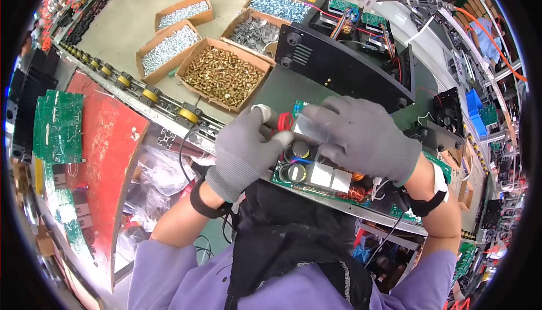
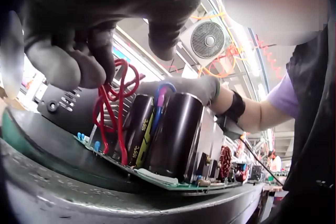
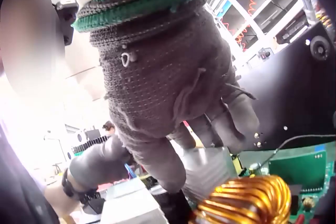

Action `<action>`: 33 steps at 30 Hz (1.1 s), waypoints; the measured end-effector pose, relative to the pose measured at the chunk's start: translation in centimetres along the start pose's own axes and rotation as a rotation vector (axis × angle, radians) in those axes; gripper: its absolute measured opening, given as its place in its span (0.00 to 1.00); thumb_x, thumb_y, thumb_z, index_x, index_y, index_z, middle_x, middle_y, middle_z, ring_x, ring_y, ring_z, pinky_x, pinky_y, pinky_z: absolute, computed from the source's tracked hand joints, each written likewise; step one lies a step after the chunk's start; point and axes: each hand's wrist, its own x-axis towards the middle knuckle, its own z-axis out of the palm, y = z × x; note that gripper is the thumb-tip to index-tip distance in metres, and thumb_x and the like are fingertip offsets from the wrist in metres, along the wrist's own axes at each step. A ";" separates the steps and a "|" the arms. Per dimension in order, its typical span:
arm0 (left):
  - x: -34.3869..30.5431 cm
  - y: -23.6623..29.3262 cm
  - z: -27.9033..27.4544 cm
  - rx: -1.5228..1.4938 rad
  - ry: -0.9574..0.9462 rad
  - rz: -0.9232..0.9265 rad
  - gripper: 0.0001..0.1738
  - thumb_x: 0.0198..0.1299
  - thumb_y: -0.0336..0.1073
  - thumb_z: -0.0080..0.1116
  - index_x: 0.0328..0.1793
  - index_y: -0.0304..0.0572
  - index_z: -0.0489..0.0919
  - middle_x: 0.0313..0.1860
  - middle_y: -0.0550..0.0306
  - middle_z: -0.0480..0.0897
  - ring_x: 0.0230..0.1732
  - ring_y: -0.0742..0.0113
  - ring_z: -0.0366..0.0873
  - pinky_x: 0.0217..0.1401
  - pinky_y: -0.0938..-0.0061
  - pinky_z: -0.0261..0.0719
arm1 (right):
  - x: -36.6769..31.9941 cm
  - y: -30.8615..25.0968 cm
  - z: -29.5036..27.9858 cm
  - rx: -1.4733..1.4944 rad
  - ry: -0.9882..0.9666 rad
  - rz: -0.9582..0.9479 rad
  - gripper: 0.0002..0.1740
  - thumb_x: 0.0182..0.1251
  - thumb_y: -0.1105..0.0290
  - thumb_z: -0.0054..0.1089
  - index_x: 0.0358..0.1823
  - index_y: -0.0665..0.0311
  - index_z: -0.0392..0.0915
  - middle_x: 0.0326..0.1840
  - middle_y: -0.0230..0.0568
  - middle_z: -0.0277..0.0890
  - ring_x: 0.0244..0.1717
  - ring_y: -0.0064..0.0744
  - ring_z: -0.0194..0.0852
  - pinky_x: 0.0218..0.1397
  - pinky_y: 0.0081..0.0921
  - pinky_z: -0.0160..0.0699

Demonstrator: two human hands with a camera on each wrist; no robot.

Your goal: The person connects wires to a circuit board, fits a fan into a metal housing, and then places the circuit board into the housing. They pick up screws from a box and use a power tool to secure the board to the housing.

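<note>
A green circuit board [image 1: 280, 176] with tall black capacitors [image 2: 176, 134], silver metal blocks and a copper-wound coil [image 3: 247, 203] lies at the bench's front edge. My gloved left hand [image 1: 244, 143] hovers over its left end, thumb apart from the fingers. Its fingertips reach the top of a looped bundle of red wires [image 2: 123, 95]. From above, my gloved right hand [image 1: 367, 135] grips a silver heat sink [image 3: 207, 169] on the board, thumb on one side and fingers on the other. Both gloves are grey, and the right one covers part of the board.
Behind the board stands a black metal chassis [image 1: 344, 64] carrying small circuit boards. Cardboard boxes of brass screws [image 1: 223, 76], silver screws [image 1: 169, 50] and grey clips [image 1: 251, 33] sit at the back left. A roller track [image 1: 149, 94] borders the bench; a black fan [image 1: 447, 110] is at right.
</note>
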 end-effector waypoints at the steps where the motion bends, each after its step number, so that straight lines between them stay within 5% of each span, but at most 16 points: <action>1: 0.3 -0.7 0.0 -0.071 0.005 -0.046 0.14 0.49 0.39 0.71 0.38 0.42 0.80 0.27 0.58 0.80 0.24 0.65 0.80 0.30 0.71 0.78 | 0.6 -0.1 0.2 0.005 -0.004 -0.003 0.29 0.57 0.62 0.62 0.61 0.57 0.69 0.50 0.43 0.74 0.48 0.44 0.78 0.47 0.40 0.80; 8: 0.6 -2.8 1.4 0.304 0.162 0.019 0.12 0.50 0.37 0.67 0.37 0.41 0.79 0.28 0.54 0.80 0.26 0.56 0.81 0.30 0.64 0.79 | 5.5 1.1 2.9 0.167 0.135 -0.048 0.17 0.61 0.67 0.57 0.52 0.61 0.74 0.44 0.46 0.76 0.49 0.48 0.77 0.48 0.42 0.78; 10: 0.9 -3.8 2.3 0.508 0.287 0.174 0.12 0.50 0.38 0.66 0.38 0.42 0.79 0.29 0.52 0.79 0.28 0.51 0.81 0.31 0.60 0.78 | 6.6 1.8 4.1 0.342 0.014 -0.057 0.15 0.61 0.67 0.55 0.49 0.61 0.75 0.41 0.51 0.79 0.46 0.50 0.79 0.48 0.44 0.78; 11: 1.3 -3.7 2.6 0.554 0.248 0.083 0.12 0.50 0.38 0.65 0.38 0.42 0.78 0.30 0.49 0.79 0.26 0.50 0.80 0.31 0.61 0.77 | 7.4 2.0 3.7 0.520 -0.247 0.036 0.14 0.60 0.66 0.55 0.47 0.61 0.77 0.37 0.53 0.81 0.42 0.52 0.80 0.49 0.44 0.77; 12: 1.8 -3.7 2.2 0.556 0.251 0.079 0.12 0.50 0.38 0.65 0.38 0.42 0.78 0.30 0.49 0.79 0.26 0.50 0.80 0.31 0.61 0.77 | 7.5 1.7 3.3 0.521 -0.250 0.031 0.14 0.60 0.66 0.55 0.47 0.61 0.77 0.37 0.53 0.81 0.42 0.52 0.80 0.49 0.44 0.77; 14: 2.6 -3.3 0.7 0.113 -0.012 -0.159 0.13 0.51 0.37 0.66 0.38 0.39 0.77 0.29 0.52 0.79 0.25 0.60 0.79 0.30 0.68 0.77 | 7.6 1.2 2.7 0.566 -0.257 0.215 0.14 0.59 0.66 0.55 0.46 0.59 0.79 0.33 0.54 0.80 0.39 0.54 0.80 0.48 0.43 0.77; 15: 2.5 -3.0 -0.1 -0.301 -0.113 -0.260 0.10 0.57 0.33 0.67 0.40 0.38 0.77 0.29 0.66 0.77 0.27 0.81 0.71 0.30 0.80 0.71 | 7.7 1.1 2.5 0.567 -0.258 0.212 0.14 0.59 0.66 0.55 0.46 0.59 0.79 0.33 0.54 0.80 0.39 0.54 0.80 0.48 0.43 0.77; 17: 1.9 -2.4 -0.8 -0.423 -0.155 -0.240 0.11 0.58 0.34 0.66 0.40 0.38 0.77 0.30 0.66 0.77 0.28 0.80 0.71 0.33 0.81 0.71 | 7.8 1.0 2.1 0.542 -0.339 0.235 0.13 0.60 0.67 0.56 0.46 0.57 0.79 0.37 0.51 0.81 0.44 0.50 0.80 0.50 0.42 0.76; 19: 1.2 -2.2 -1.5 -0.615 -0.228 -0.247 0.14 0.61 0.35 0.65 0.48 0.35 0.76 0.32 0.65 0.78 0.33 0.79 0.71 0.39 0.81 0.71 | 7.5 1.3 1.6 0.229 -0.095 0.031 0.12 0.59 0.67 0.59 0.45 0.54 0.80 0.41 0.43 0.80 0.48 0.44 0.79 0.54 0.39 0.74; 20: 1.4 -2.6 -1.7 -0.614 -0.224 -0.245 0.14 0.61 0.35 0.65 0.48 0.35 0.76 0.32 0.65 0.78 0.33 0.79 0.71 0.39 0.81 0.71 | 7.2 1.0 0.2 -0.124 0.232 -0.131 0.11 0.59 0.65 0.60 0.43 0.52 0.81 0.42 0.35 0.78 0.50 0.40 0.77 0.56 0.38 0.72; 21: 1.6 -3.3 -1.8 -0.540 -0.148 -0.159 0.16 0.63 0.36 0.62 0.52 0.33 0.76 0.35 0.62 0.79 0.35 0.76 0.74 0.42 0.79 0.74 | 7.5 1.1 -2.1 -0.389 0.433 -0.242 0.08 0.53 0.66 0.62 0.34 0.57 0.77 0.36 0.37 0.73 0.39 0.43 0.70 0.44 0.36 0.70; 24: 2.4 -3.9 -2.4 -0.321 -0.089 -0.022 0.21 0.66 0.39 0.59 0.60 0.33 0.75 0.38 0.59 0.82 0.38 0.72 0.78 0.48 0.75 0.77 | 6.5 0.5 -6.2 -0.316 0.744 -0.159 0.15 0.48 0.69 0.69 0.40 0.59 0.82 0.37 0.39 0.76 0.37 0.42 0.75 0.41 0.36 0.72; 25: 2.6 -3.4 -2.6 -0.229 -0.219 -0.083 0.20 0.65 0.39 0.60 0.58 0.33 0.77 0.37 0.59 0.82 0.38 0.72 0.78 0.48 0.76 0.77 | 6.4 0.8 -6.3 -0.386 0.825 -0.283 0.16 0.46 0.72 0.70 0.40 0.59 0.82 0.37 0.40 0.77 0.36 0.43 0.76 0.38 0.34 0.73; 26: 2.7 -3.1 -2.5 -0.138 -0.350 -0.144 0.19 0.64 0.39 0.60 0.56 0.33 0.78 0.36 0.58 0.82 0.37 0.72 0.78 0.48 0.76 0.77 | 6.3 1.1 -5.7 -0.382 0.838 -0.321 0.16 0.45 0.75 0.70 0.40 0.60 0.82 0.36 0.41 0.77 0.34 0.43 0.77 0.35 0.33 0.74; 31: 3.3 -3.0 -1.6 -0.028 -0.375 -0.235 0.16 0.56 0.39 0.66 0.43 0.33 0.80 0.31 0.54 0.80 0.34 0.66 0.79 0.42 0.70 0.77 | 6.3 2.5 -0.5 -0.077 0.921 -0.392 0.20 0.45 0.80 0.70 0.43 0.62 0.78 0.35 0.41 0.77 0.32 0.44 0.77 0.32 0.32 0.75; 33: 3.0 -2.9 -0.4 0.411 -0.062 0.153 0.11 0.51 0.36 0.64 0.37 0.38 0.79 0.29 0.54 0.79 0.34 0.57 0.81 0.39 0.63 0.76 | 5.2 1.8 1.0 0.094 0.702 -0.216 0.16 0.54 0.61 0.66 0.43 0.57 0.77 0.38 0.41 0.76 0.35 0.45 0.77 0.36 0.36 0.75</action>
